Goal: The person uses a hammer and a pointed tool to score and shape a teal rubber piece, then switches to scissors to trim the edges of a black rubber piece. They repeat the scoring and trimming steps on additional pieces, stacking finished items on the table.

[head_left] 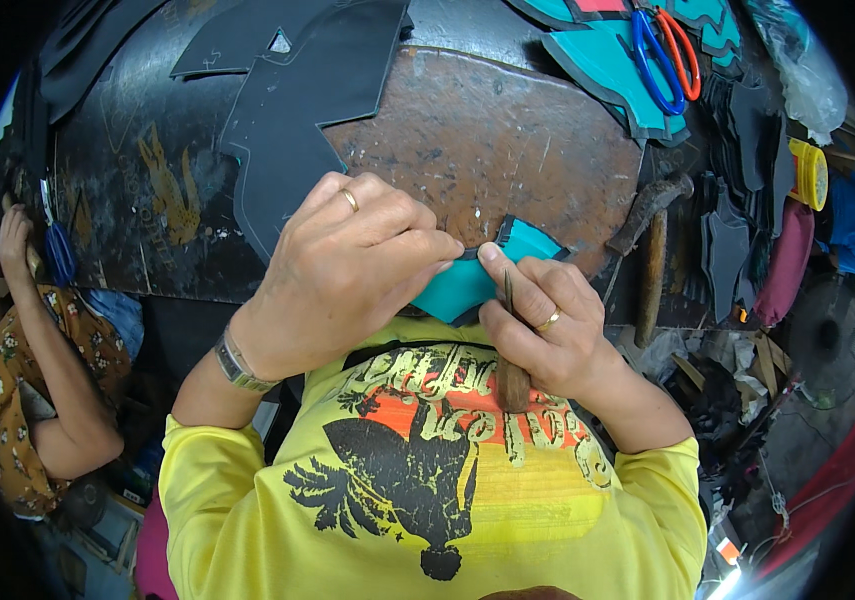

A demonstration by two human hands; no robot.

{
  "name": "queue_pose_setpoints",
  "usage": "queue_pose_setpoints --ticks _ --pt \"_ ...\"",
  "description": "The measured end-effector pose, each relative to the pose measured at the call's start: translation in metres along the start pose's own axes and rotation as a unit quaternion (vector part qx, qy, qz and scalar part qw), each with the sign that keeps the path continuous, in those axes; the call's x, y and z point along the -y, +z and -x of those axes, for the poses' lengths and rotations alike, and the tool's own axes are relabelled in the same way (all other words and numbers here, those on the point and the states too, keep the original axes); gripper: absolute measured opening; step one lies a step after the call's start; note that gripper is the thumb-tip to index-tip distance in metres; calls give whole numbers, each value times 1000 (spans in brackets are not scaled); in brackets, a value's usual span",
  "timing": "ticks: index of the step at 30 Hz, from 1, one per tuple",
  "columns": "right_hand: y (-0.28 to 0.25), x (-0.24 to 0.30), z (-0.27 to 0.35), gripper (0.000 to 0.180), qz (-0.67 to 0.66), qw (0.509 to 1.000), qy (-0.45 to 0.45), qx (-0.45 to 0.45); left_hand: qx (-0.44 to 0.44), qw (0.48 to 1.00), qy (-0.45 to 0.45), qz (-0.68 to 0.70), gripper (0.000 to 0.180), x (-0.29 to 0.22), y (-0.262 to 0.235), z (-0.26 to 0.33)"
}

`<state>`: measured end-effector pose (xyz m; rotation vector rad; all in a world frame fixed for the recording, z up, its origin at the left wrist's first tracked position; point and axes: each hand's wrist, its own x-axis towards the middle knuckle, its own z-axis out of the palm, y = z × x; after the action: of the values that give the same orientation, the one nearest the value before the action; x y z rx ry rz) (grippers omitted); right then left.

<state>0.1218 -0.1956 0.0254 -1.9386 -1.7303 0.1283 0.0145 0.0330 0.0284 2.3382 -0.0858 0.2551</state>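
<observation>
Head view: both hands on teal piece [467, 280], right hand [537, 330] with wooden-handled tool [511, 350].

Both forearms come up from the near edge, wrists bent inward. Left hand [347, 265] and right hand [537, 325] meet at centre, fingers curled, thumbs pinching.

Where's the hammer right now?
In the head view, the hammer lies untouched at the right edge of the worn workbench, just right of the right hand and below the scissors.
</observation>
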Motion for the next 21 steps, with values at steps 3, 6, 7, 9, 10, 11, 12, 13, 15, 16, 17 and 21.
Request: queue_pose_setpoints --ticks 3,6,7,9,10,11,12,13,15,16,17,21 --pt "-3 3 -3 19 1 1000 7 10 10 1000 8 14 20 4 -5 -3" --pt "-7 5 -6 20 8 1000 12 22 21 999 25 33 20 7 -6 -6" --pt "-8 6 -7 20 7 1000 12 26 23 999 33 29 20 8 -6 -7" --pt "-11 8 -9 21 15 999 9 41 27 998 48 21 19 9 -5 -8" --pt "-12 10 -10 21 23 998 7 52 24 998 52 20 19 9 -4 -8" --pt "-13 12 -11 22 32 998 4 57 20 998 55 21 19 10 -3 -9" --pt "-13 14 -12 23 45 996 4 72 15 998 60 22 18 11 -2 -9" --pt "-13 17 -12 23 58 995 4 80 16 998 62 18 18 11 -2 -10" --pt "-12 23 -12 24 84 992 -3 96 12 997 69 11 18 13 -1 -11" --pt "-11 25 -12 25 98 990 -9 103 14 998 65 5 19 12 -1 -11" --pt "-10 27 -11 25 109 986 -7 122 14 998 62 -2 20 11 -1 -11" --pt "-4 29 -4 23 91 993 -7 73 31 997 61 -18 18 6 -3 -9"
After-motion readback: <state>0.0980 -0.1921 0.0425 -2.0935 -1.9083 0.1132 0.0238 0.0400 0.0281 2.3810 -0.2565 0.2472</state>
